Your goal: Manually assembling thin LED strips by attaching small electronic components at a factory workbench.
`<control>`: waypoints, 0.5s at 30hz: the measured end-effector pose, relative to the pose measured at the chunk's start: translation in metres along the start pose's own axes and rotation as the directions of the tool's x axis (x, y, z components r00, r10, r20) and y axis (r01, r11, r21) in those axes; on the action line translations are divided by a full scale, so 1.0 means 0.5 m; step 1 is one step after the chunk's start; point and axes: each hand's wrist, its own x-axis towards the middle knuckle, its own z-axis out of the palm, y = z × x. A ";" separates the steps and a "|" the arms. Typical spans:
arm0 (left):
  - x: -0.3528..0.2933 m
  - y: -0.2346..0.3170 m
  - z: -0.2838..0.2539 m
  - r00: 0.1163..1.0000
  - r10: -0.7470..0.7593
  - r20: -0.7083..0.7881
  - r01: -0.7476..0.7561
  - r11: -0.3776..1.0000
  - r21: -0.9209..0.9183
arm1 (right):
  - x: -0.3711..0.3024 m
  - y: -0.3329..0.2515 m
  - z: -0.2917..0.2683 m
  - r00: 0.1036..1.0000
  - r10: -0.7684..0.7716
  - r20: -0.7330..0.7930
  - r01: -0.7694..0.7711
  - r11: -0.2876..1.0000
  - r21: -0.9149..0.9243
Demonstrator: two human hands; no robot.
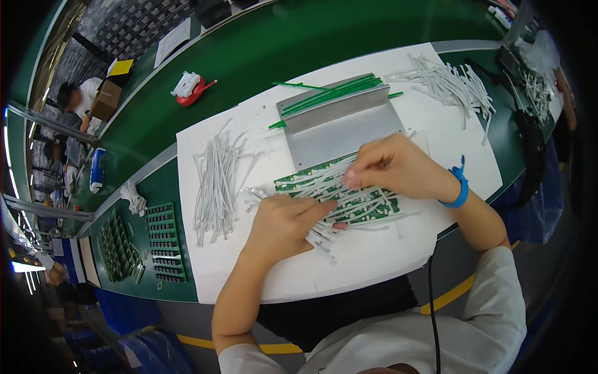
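Observation:
My left hand [283, 224] is closed around a bundle of thin white cable leads [321, 240], whose ends stick out below the fingers. It rests at the near left edge of a green circuit board panel [372, 218], which carries small white connectors. Many white leads lie across the panel. Over its far part my right hand [386, 165], with a blue wrist strap [458, 190], has thumb and forefinger pinched together; what they hold is too small to make out. Left of my left hand a heap of similar white leads [215, 187] lies on the white sheet [274, 274].
Behind the panel stands an angled grey metal plate [336, 134] with green strips [333, 95] on it. More white pieces [451, 87] lie at the far right. Rows of small boards [165, 243] sit at the left. A red dish [193, 93] stands on the far green surface.

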 end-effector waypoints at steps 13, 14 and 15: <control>0.003 0.009 0.032 0.986 -0.111 -0.122 0.113 0.993 0.014 | -0.077 -0.034 0.024 0.998 -0.003 -0.058 -0.024 0.887 -0.462; 0.005 0.011 0.034 0.987 -0.107 -0.123 0.109 0.994 0.009 | -0.086 -0.025 0.030 0.997 -0.052 -0.063 0.017 0.883 -0.469; 0.008 0.014 0.037 0.982 -0.147 -0.120 0.148 0.989 -0.007 | -0.091 -0.021 0.035 0.993 -0.101 -0.066 0.057 0.877 -0.476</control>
